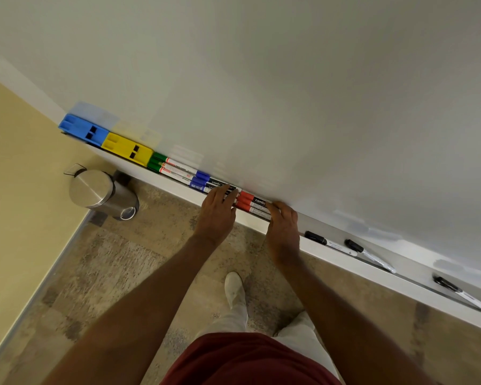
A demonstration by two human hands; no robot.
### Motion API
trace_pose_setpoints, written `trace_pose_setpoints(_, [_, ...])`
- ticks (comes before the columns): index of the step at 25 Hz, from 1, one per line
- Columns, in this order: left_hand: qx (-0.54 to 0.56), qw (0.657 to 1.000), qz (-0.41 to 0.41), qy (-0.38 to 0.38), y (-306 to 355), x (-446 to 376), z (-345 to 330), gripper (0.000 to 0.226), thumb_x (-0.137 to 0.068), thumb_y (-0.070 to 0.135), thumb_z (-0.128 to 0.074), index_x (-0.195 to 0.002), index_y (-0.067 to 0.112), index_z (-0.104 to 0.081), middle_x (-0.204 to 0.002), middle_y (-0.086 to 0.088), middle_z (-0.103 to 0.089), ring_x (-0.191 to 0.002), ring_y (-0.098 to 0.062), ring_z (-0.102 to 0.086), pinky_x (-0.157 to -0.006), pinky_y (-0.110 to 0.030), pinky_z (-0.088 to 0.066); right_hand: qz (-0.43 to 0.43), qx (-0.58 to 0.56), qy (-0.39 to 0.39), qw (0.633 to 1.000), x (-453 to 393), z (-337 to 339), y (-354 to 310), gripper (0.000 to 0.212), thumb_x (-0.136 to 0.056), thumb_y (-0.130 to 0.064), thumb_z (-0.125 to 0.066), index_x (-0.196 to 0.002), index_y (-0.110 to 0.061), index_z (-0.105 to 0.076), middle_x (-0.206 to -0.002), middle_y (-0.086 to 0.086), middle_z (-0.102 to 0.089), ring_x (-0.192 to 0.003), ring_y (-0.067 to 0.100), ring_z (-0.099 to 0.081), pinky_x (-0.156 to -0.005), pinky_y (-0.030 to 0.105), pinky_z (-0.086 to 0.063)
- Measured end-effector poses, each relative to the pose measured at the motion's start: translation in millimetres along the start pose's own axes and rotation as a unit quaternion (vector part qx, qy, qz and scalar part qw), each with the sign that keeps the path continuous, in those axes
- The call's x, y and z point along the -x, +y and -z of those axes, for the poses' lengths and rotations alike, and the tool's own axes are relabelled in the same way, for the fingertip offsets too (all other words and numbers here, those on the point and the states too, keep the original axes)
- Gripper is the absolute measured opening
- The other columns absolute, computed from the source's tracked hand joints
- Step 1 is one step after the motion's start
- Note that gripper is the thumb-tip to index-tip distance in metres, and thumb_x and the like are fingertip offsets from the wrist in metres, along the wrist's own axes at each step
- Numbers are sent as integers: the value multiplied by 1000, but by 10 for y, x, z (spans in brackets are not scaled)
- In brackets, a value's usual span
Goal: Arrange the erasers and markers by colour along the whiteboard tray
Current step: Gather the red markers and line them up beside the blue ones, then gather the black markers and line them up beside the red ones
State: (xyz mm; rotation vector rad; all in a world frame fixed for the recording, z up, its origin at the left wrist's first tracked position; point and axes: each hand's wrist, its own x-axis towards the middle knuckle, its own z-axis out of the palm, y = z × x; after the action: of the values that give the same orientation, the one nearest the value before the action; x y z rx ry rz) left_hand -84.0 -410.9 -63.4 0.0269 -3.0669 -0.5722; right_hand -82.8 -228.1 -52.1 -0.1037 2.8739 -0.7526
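Note:
Along the white whiteboard tray lie, from the left, a blue eraser, a yellow eraser, green-capped markers, blue-capped markers and red-capped markers. My left hand rests with its fingertips on the barrels of the blue-capped markers, next to the red caps. My right hand presses against the right ends of the red markers. Further right on the tray three black-capped markers lie apart: one, another, and the last.
A steel pedal bin stands on the carpet below the tray's left end, by the yellow wall. My legs and shoe are close under the tray. The whiteboard fills the upper view.

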Motion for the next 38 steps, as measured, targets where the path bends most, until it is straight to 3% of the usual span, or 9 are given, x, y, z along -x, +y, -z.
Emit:
trace_pose_setpoints(7, [-48, 996, 6, -68, -9, -99, 50, 53, -96, 26, -58, -147, 19, -43, -150, -10, -44, -139, -29, -39, -111, -45, -42, 17, 13, -8, 1000, -26, 35, 22, 50, -94, 5, -54, -141, -11, -55, -141, 9, -54, -135, 27, -44, -110, 45, -49])
trace_pose_setpoints(18, [-30, 997, 23, -72, 98, -107, 101, 50, -94, 18, -62, -141, 12, -48, -145, -16, -46, -136, -33, -41, -112, -48, -42, 43, -3, -23, 999, 5, 82, 66, 53, -95, 7, -52, -144, -13, -52, -145, 8, -51, -138, 25, -41, -112, 43, -47])
trace_pose_setpoints(23, [-42, 996, 30, -67, 188, -65, 76, 52, -91, 21, -65, -141, 13, -49, -143, -15, -49, -134, -32, -44, -111, -46, -41, 50, 2, -12, 999, 73, 174, 140, 45, -98, -1, -52, -141, -13, -55, -146, 9, -52, -138, 26, -44, -109, 44, -48])
trace_pose_setpoints(27, [-40, 998, -22, -52, 506, 17, 19, 45, -90, 20, -62, -134, 16, -53, -139, -7, -53, -130, -25, -46, -107, -41, -42, 47, -8, 38, 998, 213, 326, 401, 33, -98, -7, -55, -129, -12, -63, -133, 7, -61, -125, 24, -54, -101, 42, -52])
trace_pose_setpoints(31, [-5, 990, -115, -83, 1023, 118, -149, 34, -91, 24, -60, -125, 19, -61, -133, -3, -56, -126, -23, -48, -103, -39, -42, 20, -25, 91, 995, 378, 520, 898, 27, -96, -7, -55, -121, -13, -62, -122, 5, -63, -111, 23, -55, -91, 41, -52])
trace_pose_setpoints(38, [-3, 971, -197, -138, 1846, 250, -484, 33, -89, 26, -60, -121, 19, -64, -121, 0, -61, -116, -23, -54, -95, -40, -44, -63, -12, 133, 989, 718, 993, 1942, 27, -96, -12, -54, -121, -20, -57, -123, 0, -60, -112, 21, -52, -91, 40, -51])
